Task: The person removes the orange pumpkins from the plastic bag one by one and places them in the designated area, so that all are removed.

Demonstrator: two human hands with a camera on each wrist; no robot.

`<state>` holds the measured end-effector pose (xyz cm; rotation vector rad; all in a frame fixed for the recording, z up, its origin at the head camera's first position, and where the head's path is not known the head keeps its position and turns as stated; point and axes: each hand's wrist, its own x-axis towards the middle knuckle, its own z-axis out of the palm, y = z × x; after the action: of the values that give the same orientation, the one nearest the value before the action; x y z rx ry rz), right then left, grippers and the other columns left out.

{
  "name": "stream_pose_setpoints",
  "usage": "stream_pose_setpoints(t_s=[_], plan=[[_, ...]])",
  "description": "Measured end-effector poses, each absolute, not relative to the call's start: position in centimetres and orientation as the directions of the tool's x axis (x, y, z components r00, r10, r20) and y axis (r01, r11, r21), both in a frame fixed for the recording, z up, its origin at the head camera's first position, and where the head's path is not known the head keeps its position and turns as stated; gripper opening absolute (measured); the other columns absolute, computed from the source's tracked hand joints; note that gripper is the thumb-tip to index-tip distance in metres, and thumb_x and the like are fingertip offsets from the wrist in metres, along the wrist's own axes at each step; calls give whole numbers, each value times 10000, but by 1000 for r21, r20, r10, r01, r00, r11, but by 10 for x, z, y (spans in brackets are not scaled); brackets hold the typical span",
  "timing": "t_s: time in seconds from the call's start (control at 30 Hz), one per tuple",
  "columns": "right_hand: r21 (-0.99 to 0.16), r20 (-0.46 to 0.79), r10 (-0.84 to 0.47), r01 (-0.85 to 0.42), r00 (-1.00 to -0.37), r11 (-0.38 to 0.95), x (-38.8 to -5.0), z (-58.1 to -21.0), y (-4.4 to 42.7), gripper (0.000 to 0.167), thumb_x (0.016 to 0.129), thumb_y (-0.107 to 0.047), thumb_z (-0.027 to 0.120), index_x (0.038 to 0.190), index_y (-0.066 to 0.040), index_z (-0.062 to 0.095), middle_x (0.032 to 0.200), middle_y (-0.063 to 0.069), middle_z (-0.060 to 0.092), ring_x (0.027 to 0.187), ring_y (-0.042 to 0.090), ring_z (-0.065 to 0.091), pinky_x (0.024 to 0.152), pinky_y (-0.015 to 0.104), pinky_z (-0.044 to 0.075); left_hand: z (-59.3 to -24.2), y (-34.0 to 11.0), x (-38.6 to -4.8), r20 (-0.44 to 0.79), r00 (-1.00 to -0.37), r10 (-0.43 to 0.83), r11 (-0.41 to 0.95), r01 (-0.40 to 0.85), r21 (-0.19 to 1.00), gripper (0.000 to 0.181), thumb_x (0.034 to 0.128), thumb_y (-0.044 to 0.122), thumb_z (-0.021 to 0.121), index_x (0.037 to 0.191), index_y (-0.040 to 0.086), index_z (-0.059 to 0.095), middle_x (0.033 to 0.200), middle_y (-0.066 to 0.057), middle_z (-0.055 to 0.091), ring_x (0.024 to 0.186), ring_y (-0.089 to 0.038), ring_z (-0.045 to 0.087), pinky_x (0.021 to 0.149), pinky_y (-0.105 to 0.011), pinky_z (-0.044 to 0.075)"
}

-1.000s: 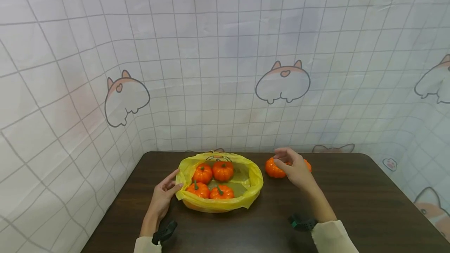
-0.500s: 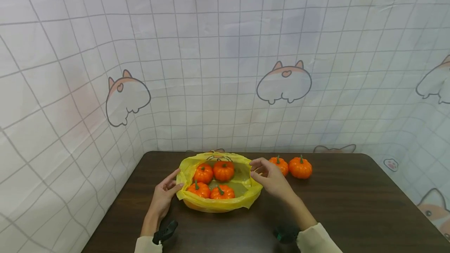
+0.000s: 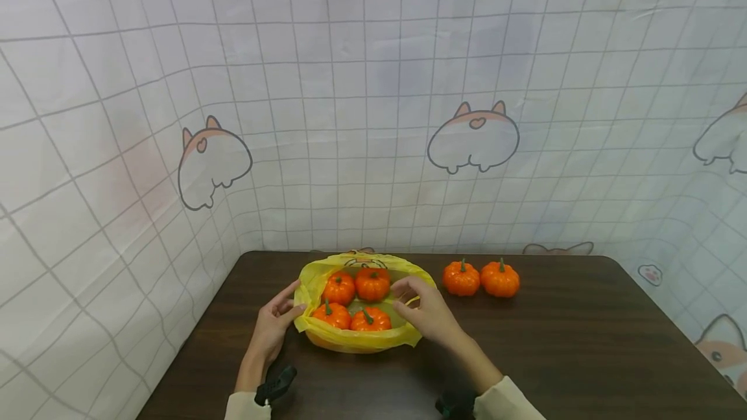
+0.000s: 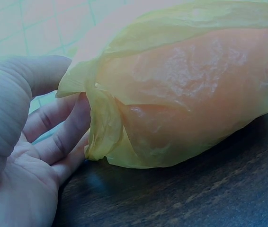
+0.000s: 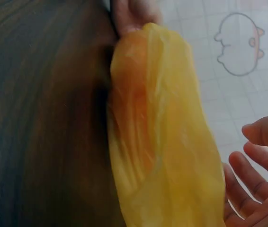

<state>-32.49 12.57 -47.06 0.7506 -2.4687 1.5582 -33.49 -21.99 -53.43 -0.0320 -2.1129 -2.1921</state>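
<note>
A yellow plastic bag [image 3: 362, 342] lies on the table with its mouth spread wide. Several small orange pumpkins [image 3: 373, 284] with green stems sit inside it. At the bag's left side, my left hand [image 3: 273, 323] pinches the rim between thumb and fingers; the left wrist view shows the thumb [image 4: 49, 73] against the bag edge. Over the right part of the bag's mouth hovers my right hand [image 3: 428, 313], its fingers loosely curved and holding nothing. In the right wrist view its fingers [image 5: 252, 179] are spread apart beside the yellow plastic.
Two more pumpkins, one left [image 3: 461, 279] and one right [image 3: 499, 279], stand side by side behind and right of the bag. The dark wooden table [image 3: 560, 342] ends at a white checked cloth [image 3: 373, 199] with cartoon dogs.
My right hand has moved left from above the two pumpkins on the table to over the bag's mouth, holding nothing. The left hand and bag have stayed put.
</note>
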Motion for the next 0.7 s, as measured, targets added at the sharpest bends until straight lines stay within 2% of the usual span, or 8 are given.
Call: stream_pose_setpoints(t_s=[0.17, 0.47, 0.7], plan=[[-805, 368, -343, -480, -864, 349, -326, -477, 116, 229, 926, -82, 714, 1150, -66, 668, 1125, 199, 679, 907, 180, 659, 801, 294, 564, -535, -220, -335, 88, -995, -53, -28, 90, 996, 599, 951, 116, 728, 1510, 185, 525, 912, 50, 699, 831, -85, 628, 787, -227, 553], [-827, 323, -352, -443, -878, 346, -329, -482, 111, 279, 952, -139, 714, 1193, -16, 646, 1185, 205, 653, 955, 222, 643, 827, 273, 553, -534, -219, -336, 85, -995, -57, -29, 86, 996, 595, 946, 115, 734, 1502, 188, 536, 912, 41, 702, 816, -90, 629, 772, -230, 553], [-807, 308, -368, -446, -877, 387, -335, -484, 108, 307, 968, -176, 707, 1224, -19, 643, 1215, 193, 653, 991, 249, 652, 828, 284, 557, -535, -220, -336, 88, -995, -54, -23, 90, 996, 594, 949, 119, 732, 1505, 180, 533, 917, 45, 700, 816, -85, 632, 777, -225, 556]])
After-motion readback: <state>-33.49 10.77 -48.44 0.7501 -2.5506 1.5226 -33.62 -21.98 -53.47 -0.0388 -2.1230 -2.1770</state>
